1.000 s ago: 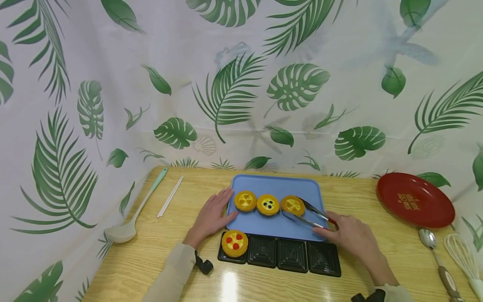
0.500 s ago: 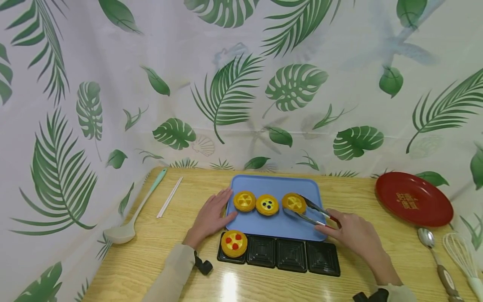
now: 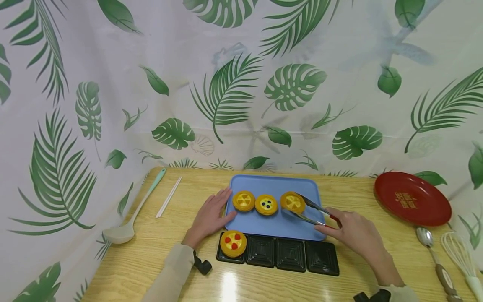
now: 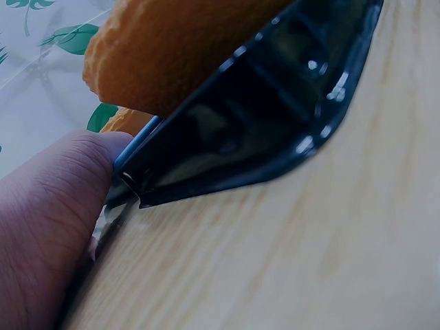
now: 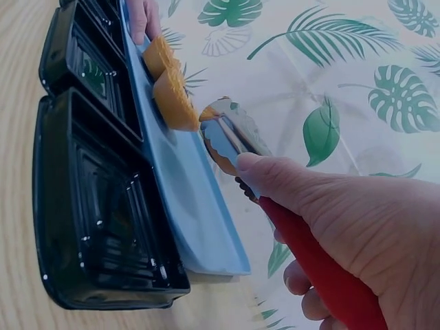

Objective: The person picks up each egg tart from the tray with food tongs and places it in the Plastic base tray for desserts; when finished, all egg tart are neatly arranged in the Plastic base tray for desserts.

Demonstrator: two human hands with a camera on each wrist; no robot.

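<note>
Sitting nearest the person on a wooden table [image 3: 294, 289], a row of black compartments [image 3: 289, 253] lies at six o'clock from a blue tray [image 3: 260, 228], its leftmost compartment holding a red-dotted tart [image 3: 233, 244]. A spoon [image 3: 444, 277] and a whisk [image 3: 472, 282] lie between three and four o'clock. Well apart, two hands work at the blue tray: the right hand [image 3: 354, 233], near four o'clock, is clamped around red-handled tongs [image 5: 289, 227], while the left hand [image 3: 211, 216] rests at the nine o'clock rim with fingers extended. The tongs' tips flank a wedge-patterned tart [image 3: 292, 202] over the tray's right half; beside it are a dark-dotted tart [image 3: 266, 204] and a second wedge-patterned one. Toward nine o'clock lie a ladle [image 3: 122, 234] and white chopsticks [image 3: 168, 198]; at three, a red plate [image 3: 415, 214] bears gold characters. Behind everything hangs a leaf-print backdrop [image 3: 234, 92].
</note>
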